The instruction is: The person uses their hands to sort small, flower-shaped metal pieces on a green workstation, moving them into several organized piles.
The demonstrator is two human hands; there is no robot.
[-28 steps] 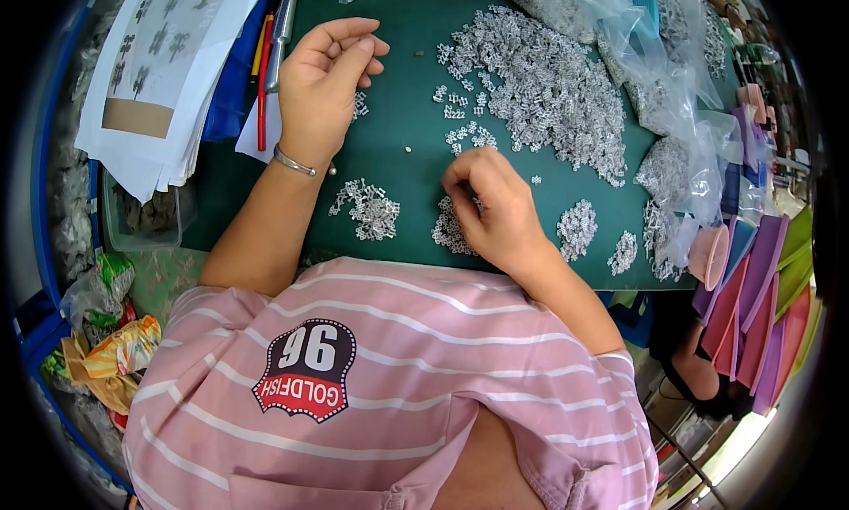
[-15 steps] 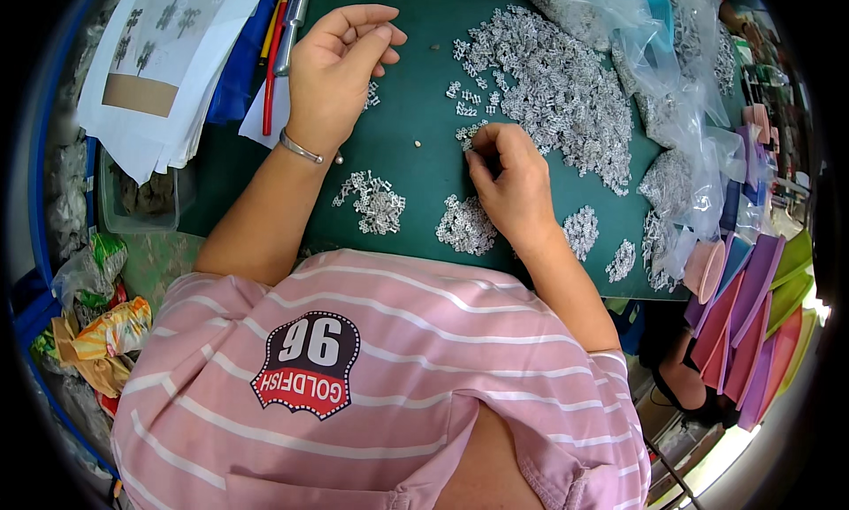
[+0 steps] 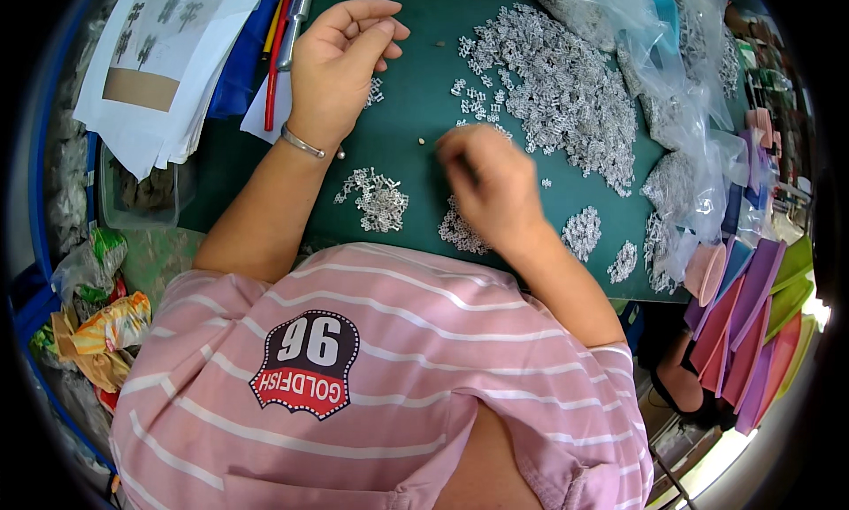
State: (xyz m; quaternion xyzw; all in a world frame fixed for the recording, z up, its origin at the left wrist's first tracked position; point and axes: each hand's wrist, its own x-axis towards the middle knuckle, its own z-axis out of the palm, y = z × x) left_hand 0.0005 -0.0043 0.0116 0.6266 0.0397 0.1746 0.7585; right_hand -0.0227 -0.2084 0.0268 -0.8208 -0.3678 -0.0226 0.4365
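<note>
My left hand (image 3: 340, 64) is raised over the far left of the green tabletop (image 3: 416, 59). Its thumb presses against the curled fingers; whatever sits between them is too small to make out. Motion smears my right hand (image 3: 495, 183), which hovers over the middle of the table, so its fingertips are unclear. Partly under its wrist side lies a small heap of metal pieces (image 3: 460, 229). Another small heap (image 3: 376, 201) lies nearer my left forearm. Beyond my right hand spreads a large pile of tiny silver metal pieces (image 3: 566, 95), some loose at its left edge.
Two more small heaps (image 3: 581, 233) lie to the right. Clear plastic bags (image 3: 663, 112) of similar pieces line the right side. Printed sheets (image 3: 150, 68), a red pen (image 3: 277, 64) and a plastic tub (image 3: 146, 192) are at left. Colourful plastic bins (image 3: 752, 307) stand at far right.
My right hand has moved a little to the left and is now blurred. A loose piece now shows to the right of it. My left hand has barely moved.
</note>
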